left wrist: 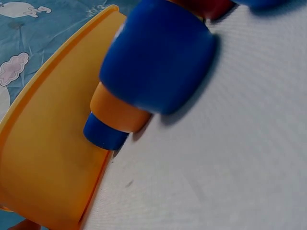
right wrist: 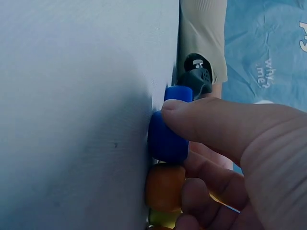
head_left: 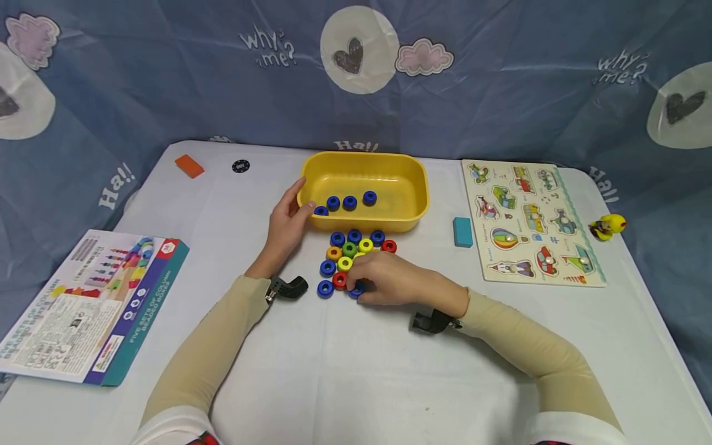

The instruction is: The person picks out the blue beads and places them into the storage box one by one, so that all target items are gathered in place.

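My left hand (head_left: 285, 225) grips the left end of a yellow plastic tub (head_left: 367, 221), its thumb over the rim. Inside the tub lie several blue beads (head_left: 349, 203). In front of it, rows of round beads with holes, blue, red, yellow, green (head_left: 349, 250) and orange (head_left: 334, 254), rest on the white table. My right hand (head_left: 389, 278) is at the near right of this group. In the right wrist view its thumb presses one side of a blue bead (right wrist: 168, 141), with fingers on the far side. Beside that bead sits an orange bead (right wrist: 165, 188).
A wooden picture puzzle board (head_left: 528, 232) lies at the right, with a teal block (head_left: 463, 232) and a small yellow toy figure (head_left: 608, 227) on either side. At the left lies a beads box (head_left: 89, 303). An orange block (head_left: 190, 166) and black chip (head_left: 241, 166) are behind.
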A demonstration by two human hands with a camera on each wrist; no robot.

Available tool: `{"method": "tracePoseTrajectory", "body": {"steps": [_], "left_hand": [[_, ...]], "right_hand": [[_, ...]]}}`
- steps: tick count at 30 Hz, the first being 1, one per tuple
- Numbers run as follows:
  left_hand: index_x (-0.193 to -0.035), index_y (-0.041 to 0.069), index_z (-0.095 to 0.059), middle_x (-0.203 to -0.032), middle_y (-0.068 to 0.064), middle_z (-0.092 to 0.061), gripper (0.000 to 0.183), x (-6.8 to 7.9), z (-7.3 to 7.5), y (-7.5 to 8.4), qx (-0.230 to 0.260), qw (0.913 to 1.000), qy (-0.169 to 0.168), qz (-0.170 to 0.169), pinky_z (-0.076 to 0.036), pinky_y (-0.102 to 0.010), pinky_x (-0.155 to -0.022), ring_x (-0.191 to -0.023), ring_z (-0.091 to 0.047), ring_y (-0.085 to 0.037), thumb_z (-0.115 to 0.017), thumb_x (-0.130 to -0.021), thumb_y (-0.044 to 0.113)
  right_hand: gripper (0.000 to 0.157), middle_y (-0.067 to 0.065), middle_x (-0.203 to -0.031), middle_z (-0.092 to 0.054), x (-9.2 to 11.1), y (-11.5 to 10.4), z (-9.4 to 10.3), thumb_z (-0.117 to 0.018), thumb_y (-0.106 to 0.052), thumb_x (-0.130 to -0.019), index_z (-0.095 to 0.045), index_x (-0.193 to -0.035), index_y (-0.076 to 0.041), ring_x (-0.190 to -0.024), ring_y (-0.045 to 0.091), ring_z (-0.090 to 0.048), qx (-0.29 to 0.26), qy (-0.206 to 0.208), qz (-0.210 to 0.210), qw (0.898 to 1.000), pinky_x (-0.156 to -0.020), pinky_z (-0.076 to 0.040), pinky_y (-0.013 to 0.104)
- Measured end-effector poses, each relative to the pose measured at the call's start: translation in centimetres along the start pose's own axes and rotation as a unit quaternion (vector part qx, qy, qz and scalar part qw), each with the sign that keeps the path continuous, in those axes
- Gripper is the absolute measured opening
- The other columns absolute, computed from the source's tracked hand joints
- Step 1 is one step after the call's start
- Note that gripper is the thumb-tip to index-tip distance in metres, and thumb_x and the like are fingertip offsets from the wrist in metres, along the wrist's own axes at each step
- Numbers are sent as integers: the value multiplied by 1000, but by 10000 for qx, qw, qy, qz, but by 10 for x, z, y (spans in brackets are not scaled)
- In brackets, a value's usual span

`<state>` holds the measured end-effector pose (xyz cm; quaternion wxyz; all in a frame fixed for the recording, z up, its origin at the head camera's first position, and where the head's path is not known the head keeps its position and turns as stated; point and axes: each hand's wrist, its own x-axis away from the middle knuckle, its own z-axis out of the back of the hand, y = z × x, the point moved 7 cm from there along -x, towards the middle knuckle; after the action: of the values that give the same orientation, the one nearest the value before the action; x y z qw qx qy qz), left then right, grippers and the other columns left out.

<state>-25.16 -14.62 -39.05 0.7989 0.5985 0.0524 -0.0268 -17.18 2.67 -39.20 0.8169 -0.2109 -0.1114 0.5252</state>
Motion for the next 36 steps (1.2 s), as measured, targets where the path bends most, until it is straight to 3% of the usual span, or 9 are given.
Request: {"method": "tracePoseTrajectory", "body": {"steps": [7, 12, 16, 19, 23, 27, 36], "left_hand": [[-151, 7, -34, -159, -9, -31, 56, 0, -1, -1, 23, 10000, -18, -29, -31, -36, -120, -146, -31, -23, -51, -98, 12], [-151, 8, -33, -159, -9, -31, 56, -2, -3, -6, 67, 9999, -70, -28, -31, -38, -120, -146, -32, -24, -50, -98, 13], [-152, 16, -34, -160, -4, -30, 56, -9, -4, -22, 108, 9999, -38, -25, -30, -36, -120, -146, -31, -20, -51, -99, 16], [-151, 23, -35, -159, 2, -31, 56, -14, -2, -33, 58, 10000, 58, 4, -31, -33, -120, -146, -32, -15, -53, -99, 20], [-151, 26, -35, -159, 3, -31, 55, -13, -1, -36, -30, 9999, 126, 0, -31, -33, -120, -145, -32, -14, -53, -99, 23], [-151, 26, -35, -159, 3, -31, 56, -12, 0, -33, -26, 9999, 120, 15, -31, -33, -120, -146, -32, -14, -53, -99, 22], [-153, 11, -32, -160, -9, -28, 57, 1, -1, -1, -32, 9999, -22, 166, -30, -36, -120, -147, -31, -22, -50, -99, 14]], "right_hand": [[18, -6, -94, -67, -2, -2, 9, -77, -20, -81, -72, -98, -16, -83, 7, -56, 35, -7, -4, 10000, -75, -50, 20], [18, -1, -93, -68, -5, 4, 53, -75, -18, -83, -72, -100, -13, -74, 14, -57, -82, 596, -189, 9980, -65, -49, 21], [20, 6, -98, -70, -8, 39, 96, -74, -13, -84, -71, -102, -7, -71, 19, -60, -142, 1379, -861, 9866, -66, -52, 27], [23, 12, -102, -70, -13, 75, 110, -73, -10, -83, -70, -105, -2, -74, 23, -63, -183, 1619, -1551, 9744, -70, -55, 33], [26, 15, -105, -70, -22, 115, 106, -72, -6, -82, -69, -107, 1, -91, 27, -65, -80, 1424, -2204, 9649, -85, -55, 39], [26, 16, -104, -70, -29, 137, 95, -71, -7, -82, -69, -107, -1, -97, 28, -64, 63, 1139, -2609, 9586, -88, -54, 39], [32, 15, -109, -68, -32, 145, 84, -70, -11, -84, -67, -115, -3, -99, 28, -62, 226, 640, -2993, 9517, -90, -52, 39]]}}
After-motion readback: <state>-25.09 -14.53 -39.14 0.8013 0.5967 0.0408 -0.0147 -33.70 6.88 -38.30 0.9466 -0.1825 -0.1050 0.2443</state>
